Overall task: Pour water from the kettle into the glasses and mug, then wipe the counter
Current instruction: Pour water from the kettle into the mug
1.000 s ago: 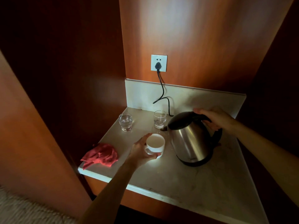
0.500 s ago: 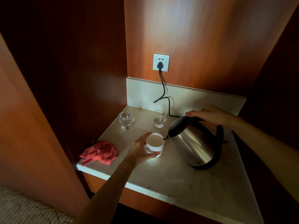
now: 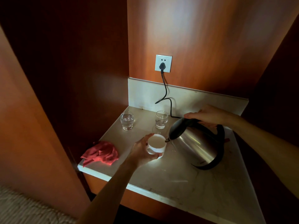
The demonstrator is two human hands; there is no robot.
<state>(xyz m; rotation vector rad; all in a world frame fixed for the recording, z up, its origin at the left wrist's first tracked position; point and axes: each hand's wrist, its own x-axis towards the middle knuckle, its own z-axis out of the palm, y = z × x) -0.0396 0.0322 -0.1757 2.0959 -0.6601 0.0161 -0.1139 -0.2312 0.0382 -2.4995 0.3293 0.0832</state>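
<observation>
- Counter (image 3: 186,183): stone slab, hard and slick; any spill runs. It bears all items below the fingers.
- Kettle (image 3: 195,144): steel body, likely heavy with water, rigid. Best held by the black handle on top, where the right hand (image 3: 208,117) wraps it, fingers closed over the grip. Now tipped further than a second ago, spout down at the mug rim.
- Cloth (image 3: 101,153): soft, limp, red; lies well left of the left fingers, unmoved.
- Mug (image 3: 157,146): white, ceramic by the look, light, breakable. Left hand (image 3: 142,152) cups its side, fingers curled round the wall, same grip as before.
- Two glasses (image 3: 127,120) (image 3: 161,119): thin, fragile, slippery if wet; stand beyond the left fingertips, both holding some water.
</observation>
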